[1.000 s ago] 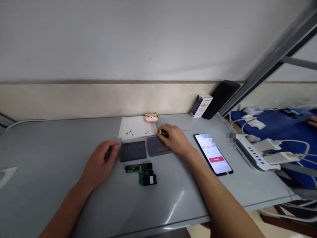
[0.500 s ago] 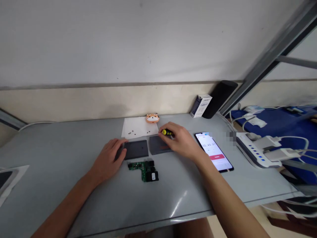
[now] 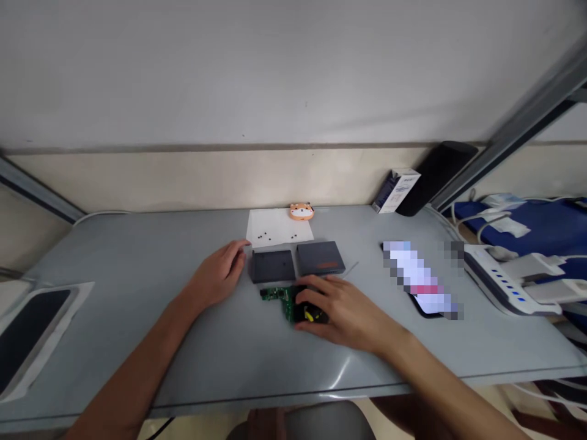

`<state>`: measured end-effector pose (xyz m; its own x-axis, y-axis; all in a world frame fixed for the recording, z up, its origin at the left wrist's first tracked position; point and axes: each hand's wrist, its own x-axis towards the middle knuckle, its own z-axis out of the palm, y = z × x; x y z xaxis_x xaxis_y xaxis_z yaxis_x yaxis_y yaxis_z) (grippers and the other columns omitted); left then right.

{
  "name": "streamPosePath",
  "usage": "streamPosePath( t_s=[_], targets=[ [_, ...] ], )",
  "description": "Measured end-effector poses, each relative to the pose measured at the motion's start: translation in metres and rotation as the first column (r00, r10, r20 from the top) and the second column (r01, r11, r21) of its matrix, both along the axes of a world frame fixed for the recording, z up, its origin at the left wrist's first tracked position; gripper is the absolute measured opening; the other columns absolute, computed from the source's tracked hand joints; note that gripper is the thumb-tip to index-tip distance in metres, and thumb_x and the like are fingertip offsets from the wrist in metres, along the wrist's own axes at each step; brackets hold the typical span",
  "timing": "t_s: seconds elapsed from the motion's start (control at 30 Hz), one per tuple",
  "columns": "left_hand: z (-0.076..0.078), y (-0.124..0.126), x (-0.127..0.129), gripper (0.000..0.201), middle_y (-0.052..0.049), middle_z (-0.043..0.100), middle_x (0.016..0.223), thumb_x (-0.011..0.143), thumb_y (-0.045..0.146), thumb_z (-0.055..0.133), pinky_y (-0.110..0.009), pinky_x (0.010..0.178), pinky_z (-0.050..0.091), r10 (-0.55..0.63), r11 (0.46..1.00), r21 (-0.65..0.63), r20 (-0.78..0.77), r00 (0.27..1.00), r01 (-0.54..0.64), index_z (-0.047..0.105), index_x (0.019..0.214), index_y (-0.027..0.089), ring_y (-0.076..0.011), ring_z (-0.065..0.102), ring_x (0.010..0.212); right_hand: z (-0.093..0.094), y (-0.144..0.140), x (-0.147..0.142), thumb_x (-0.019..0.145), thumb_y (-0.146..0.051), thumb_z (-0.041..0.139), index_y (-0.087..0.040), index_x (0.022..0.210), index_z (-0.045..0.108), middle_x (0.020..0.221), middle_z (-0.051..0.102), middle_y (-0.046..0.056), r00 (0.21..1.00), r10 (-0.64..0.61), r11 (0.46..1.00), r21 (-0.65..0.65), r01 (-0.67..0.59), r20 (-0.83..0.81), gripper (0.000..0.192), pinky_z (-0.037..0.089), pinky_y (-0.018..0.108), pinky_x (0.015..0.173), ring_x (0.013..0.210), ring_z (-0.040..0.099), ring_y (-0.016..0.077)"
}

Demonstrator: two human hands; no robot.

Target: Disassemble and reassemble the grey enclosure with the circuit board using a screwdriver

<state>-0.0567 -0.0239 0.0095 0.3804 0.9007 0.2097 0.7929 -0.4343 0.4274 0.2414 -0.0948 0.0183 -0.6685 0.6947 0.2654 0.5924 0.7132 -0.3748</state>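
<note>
My right hand is low over the middle of the frame, its fingers curled around the black end of a green circuit board. A black-and-yellow handle shows beneath my fingers; I cannot tell whether they are closed firmly on it, on the board, or on both. The board lies flat on the grey table, its narrow green arm reaching left from my fingers.

My left hand, left of centre, is relaxed, its fingers bent loosely with nothing visible in them. The fingertips are just beside the left edge of a dark case half, which lies above the board. To its right sits a second dark case part with reddish lettering near its front edge.

Behind these, a white paper sheet bears small dark bits in two groups, and an orange animal-faced case rests at its upper right corner.

Farther out, a lit phone lies right of centre, a white power strip at the right. A small carton and a black cylinder lean at the upper right; a dark-screened device lies on white at the lower left.
</note>
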Motion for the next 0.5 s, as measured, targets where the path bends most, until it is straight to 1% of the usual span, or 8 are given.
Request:
streamPosePath(
  t_s=[0.03, 0.1, 0.13, 0.2, 0.27, 0.33, 0.43, 0.5],
  targets=[
    [0.0, -0.001, -0.002, 0.038, -0.009, 0.075, 0.109, 0.105, 0.038, 0.035, -0.038, 0.083, 0.058, 0.015, 1.0, -0.002, 0.01, 1.0, -0.015, 0.062, 0.125, 0.02, -0.0253, 0.073, 0.092, 0.007, 0.007, 0.001, 0.097, -0.044, 0.07, -0.023, 0.112, 0.07, 0.131, 0.073, 0.01, 1.0, -0.001, 1.0, 0.001, 0.001, -0.022, 0.025, 0.06, 0.044, 0.091, 0.1, 0.076, 0.0257],
    [-0.001, -0.002, -0.005, 0.036, -0.009, 0.074, 0.108, 0.105, 0.037, 0.036, -0.037, 0.082, 0.058, 0.024, 1.0, 0.005, 0.027, 0.999, -0.024, 0.065, 0.119, 0.02, -0.0236, 0.072, 0.088, 0.02, 0.023, 0.002, 0.098, -0.039, 0.068, -0.023, 0.115, 0.069, 0.14, 0.069, 0.011, 0.999, -0.038, 0.999, 0.024, 0.039, -0.039, 0.024, 0.059, 0.045, 0.093, 0.109, 0.073, 0.0283],
    [-0.001, -0.002, -0.006, 0.035, -0.009, 0.074, 0.108, 0.104, 0.037, 0.037, -0.037, 0.081, 0.057, 0.02, 1.0, 0.011, 0.034, 0.999, -0.021, 0.066, 0.116, 0.02, -0.0229, 0.071, 0.087, 0.025, 0.032, 0.001, 0.098, -0.036, 0.069, -0.022, 0.115, 0.069, 0.138, 0.069, 0.012, 0.998, -0.067, 0.997, 0.046, 0.068, -0.02, 0.022, 0.058, 0.046, 0.093, 0.106, 0.073, 0.0289],
    [-0.001, -0.002, -0.007, 0.034, -0.008, 0.073, 0.107, 0.105, 0.036, 0.038, -0.036, 0.08, 0.057, 0.001, 1.0, 0.016, 0.045, 0.999, -0.002, 0.067, 0.114, 0.02, -0.0216, 0.07, 0.085, 0.03, 0.05, -0.003, 0.095, -0.033, 0.071, -0.021, 0.112, 0.07, 0.128, 0.072, 0.013, 0.99, -0.112, 0.993, 0.057, 0.107, 0.085, 0.021, 0.056, 0.046, 0.087, 0.093, 0.072, 0.0282],
    [-0.001, -0.002, -0.007, 0.033, -0.007, 0.072, 0.106, 0.105, 0.035, 0.04, -0.036, 0.082, 0.058, -0.025, 1.0, 0.02, 0.056, 0.998, 0.023, 0.068, 0.114, 0.021, -0.0215, 0.07, 0.089, 0.029, 0.062, -0.01, 0.092, -0.031, 0.074, -0.021, 0.111, 0.071, 0.125, 0.073, 0.011, 0.984, -0.111, 0.993, 0.051, 0.105, 0.141, 0.021, 0.054, 0.046, 0.086, 0.09, 0.07, 0.028],
    [-0.003, -0.003, -0.007, 0.03, -0.007, 0.073, 0.107, 0.105, 0.034, 0.043, -0.036, 0.089, 0.058, -0.057, 0.998, 0.036, 0.06, 0.997, 0.054, 0.069, 0.115, 0.022, -0.022, 0.071, 0.096, 0.024, 0.067, -0.018, 0.091, -0.03, 0.075, -0.021, 0.109, 0.072, 0.124, 0.073, 0.01, 0.984, -0.093, 0.995, 0.032, 0.089, 0.153, 0.02, 0.054, 0.045, 0.086, 0.092, 0.07, 0.0282],
    [-0.005, -0.005, -0.005, 0.027, -0.008, 0.073, 0.111, 0.105, 0.031, 0.047, -0.039, 0.098, 0.058, -0.106, 0.992, 0.068, 0.034, 0.994, 0.103, 0.068, 0.117, 0.021, -0.0232, 0.07, 0.106, 0.014, 0.065, -0.025, 0.091, -0.031, 0.075, -0.023, 0.107, 0.074, 0.121, 0.074, 0.01, 0.987, -0.079, 0.997, 0.0, 0.08, 0.139, 0.017, 0.054, 0.044, 0.084, 0.09, 0.07, 0.0271],
    [-0.007, -0.006, -0.004, 0.026, -0.009, 0.073, 0.112, 0.105, 0.029, 0.048, -0.04, 0.099, 0.058, -0.131, 0.988, 0.088, 0.003, 0.991, 0.13, 0.068, 0.118, 0.019, -0.0242, 0.07, 0.108, 0.008, 0.062, -0.025, 0.093, -0.031, 0.073, -0.023, 0.108, 0.075, 0.123, 0.074, 0.01, 0.99, -0.076, 0.997, 0.005, 0.076, 0.117, 0.017, 0.055, 0.044, 0.085, 0.091, 0.071, 0.0268]
  ],
)
